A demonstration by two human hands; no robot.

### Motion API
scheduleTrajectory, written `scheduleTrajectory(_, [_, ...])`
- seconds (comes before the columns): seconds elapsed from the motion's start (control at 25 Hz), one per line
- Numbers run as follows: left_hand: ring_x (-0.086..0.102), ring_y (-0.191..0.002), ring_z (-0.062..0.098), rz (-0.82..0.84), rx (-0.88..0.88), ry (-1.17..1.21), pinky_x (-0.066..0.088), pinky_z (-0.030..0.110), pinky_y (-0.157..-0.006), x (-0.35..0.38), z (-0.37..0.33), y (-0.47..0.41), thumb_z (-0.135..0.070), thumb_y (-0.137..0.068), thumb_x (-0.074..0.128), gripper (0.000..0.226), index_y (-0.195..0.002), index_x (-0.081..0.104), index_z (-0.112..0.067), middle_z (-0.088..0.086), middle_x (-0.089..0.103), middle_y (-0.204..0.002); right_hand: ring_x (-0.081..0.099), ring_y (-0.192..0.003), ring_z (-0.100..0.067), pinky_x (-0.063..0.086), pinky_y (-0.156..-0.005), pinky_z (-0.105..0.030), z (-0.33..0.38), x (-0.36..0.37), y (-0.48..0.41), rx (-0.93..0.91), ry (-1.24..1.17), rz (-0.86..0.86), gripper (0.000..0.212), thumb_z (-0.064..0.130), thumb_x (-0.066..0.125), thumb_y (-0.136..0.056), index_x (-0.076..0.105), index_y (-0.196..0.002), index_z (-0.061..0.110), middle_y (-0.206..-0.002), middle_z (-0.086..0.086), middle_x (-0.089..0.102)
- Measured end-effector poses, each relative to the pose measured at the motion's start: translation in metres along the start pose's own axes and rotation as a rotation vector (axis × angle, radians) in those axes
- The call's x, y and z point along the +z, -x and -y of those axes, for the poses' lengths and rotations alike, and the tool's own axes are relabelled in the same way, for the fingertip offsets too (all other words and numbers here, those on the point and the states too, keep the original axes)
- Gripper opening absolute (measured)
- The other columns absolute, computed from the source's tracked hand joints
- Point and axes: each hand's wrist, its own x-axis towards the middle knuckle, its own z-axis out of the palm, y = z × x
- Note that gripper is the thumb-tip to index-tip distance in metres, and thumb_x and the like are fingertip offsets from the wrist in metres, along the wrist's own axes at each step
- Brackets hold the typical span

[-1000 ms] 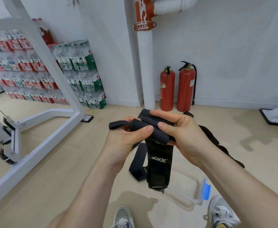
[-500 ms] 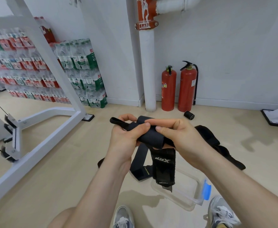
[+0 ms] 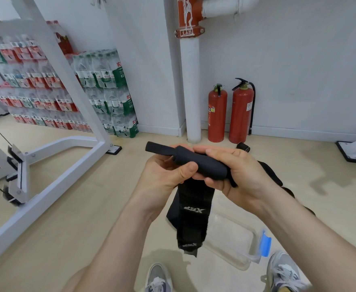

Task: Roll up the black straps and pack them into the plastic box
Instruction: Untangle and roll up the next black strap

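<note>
Box (image 3: 232,236) on floor (image 3: 84,211) below strap (image 3: 194,209)

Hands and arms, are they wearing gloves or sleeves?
No. The left hand and right hand wear no gloves, rings or watch. The left arm and right arm show no sleeves, right to the picture's edge.
</note>
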Motion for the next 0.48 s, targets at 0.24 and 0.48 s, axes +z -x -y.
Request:
scheduleTrajectory(0.24, [0.069,-0.079,0.008,-0.217,0.030,-0.086,0.049,0.016,-0.066,0.015,-0.002,0.001,-0.037,-0.081,0.074,0.028,-0.095,0.075,-0.013,0.001,0.075,-0.085,0.074,-0.074,-0.023,0.052,-0.057,-0.025,0.001,0.001,0.002,-0.068,0.269,0.012,0.041,0.040,0.040,-0.102,0.070,-0.115,0.015,-0.095,-0.009,0.077])
scheduleTrajectory(0.48, [0.061,-0.058,0.002,-0.375,-0.011,-0.086,0.042,0.011,-0.049,0.025,-0.006,0.001,-0.040,-0.070,0.067,0.037,-0.086,0.071,-0.007,0.000,0.070,-0.070,0.074,-0.094,-0.023,0.055,-0.072,-0.025,0.004,-0.005,0.002,-0.095,0.461,0.104,0.053,0.048,0.062,-0.077,0.069,-0.118,0.016,-0.103,-0.007,0.076])
